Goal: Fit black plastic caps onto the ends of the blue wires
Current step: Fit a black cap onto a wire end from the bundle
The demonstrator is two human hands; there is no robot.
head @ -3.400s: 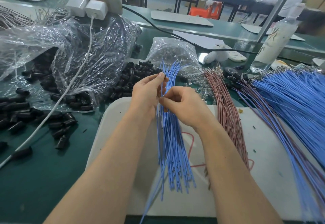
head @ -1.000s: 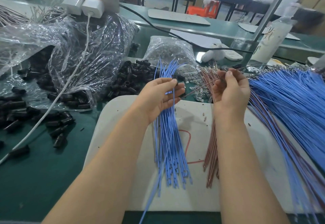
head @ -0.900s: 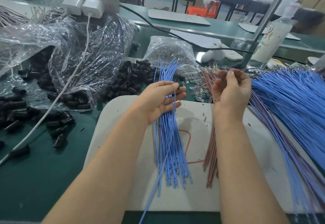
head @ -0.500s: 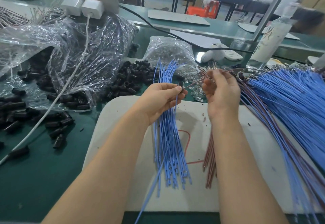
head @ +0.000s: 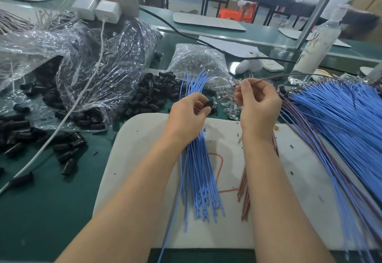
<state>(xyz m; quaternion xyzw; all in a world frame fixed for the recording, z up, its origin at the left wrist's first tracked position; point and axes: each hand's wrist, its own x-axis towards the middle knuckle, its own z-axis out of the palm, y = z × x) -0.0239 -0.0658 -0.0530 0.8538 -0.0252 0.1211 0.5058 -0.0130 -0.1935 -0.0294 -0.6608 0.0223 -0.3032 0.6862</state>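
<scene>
Holding a black cap (head: 209,104) at the left hand (head: 189,116) fingertips, pinched between thumb and finger; the blue wire bundle (head: 198,169) passes under the same palm and runs toward the camera across the white board (head: 140,142)

Right hand (head: 258,105) pinches one brown wire (head: 268,77) close to its free end. It reads brown, not blue, from here

Key geometry: the wire's long axis runs upper right to lower left, tip aimed at the cap, which sits just left of the right hand. Tip and cap are near, not touching. Both hands are about equally close to the meeting point; my read is right feeds, left steadies

Can't tell which way the cap bore faces, too small. Bore has to line up with the wire axis or the tip likely skates off the rim

Loose caps (head: 153,93) behind the left hand, blue wire heap (head: 341,118) far right
</scene>
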